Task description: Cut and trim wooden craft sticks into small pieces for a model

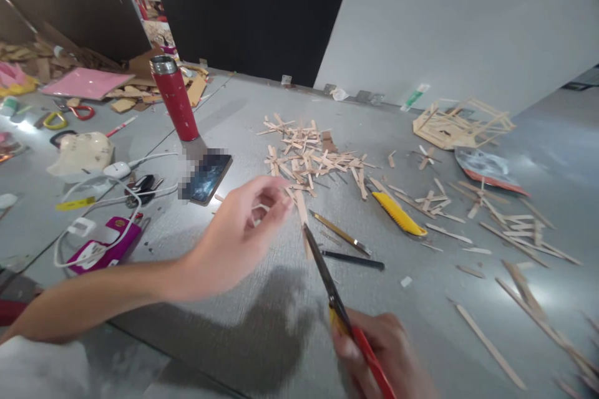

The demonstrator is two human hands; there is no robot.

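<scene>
My left hand [234, 237] is closed in a pinch on the upper end of a thin flat wooden stick [302, 209], held over the table. In my right hand [379, 349] is a pair of scissors [330, 283] with dark blades and red and yellow handles. The blade tips meet the stick below my left fingertips; whether they grip it I cannot tell. Just right of the blades lie a gold-coloured craft knife [341, 232] and a thin black tool [353, 259]. Beyond my left hand spreads a pile of short cut wooden pieces [313, 159].
A red bottle [175, 100] stands behind a phone [208, 177]. White cables and a purple box [105, 246] lie at left. To the right are a yellow utility knife [397, 213], loose sticks [489, 343], a plastic packet [489, 171] and a wooden stick frame [461, 124].
</scene>
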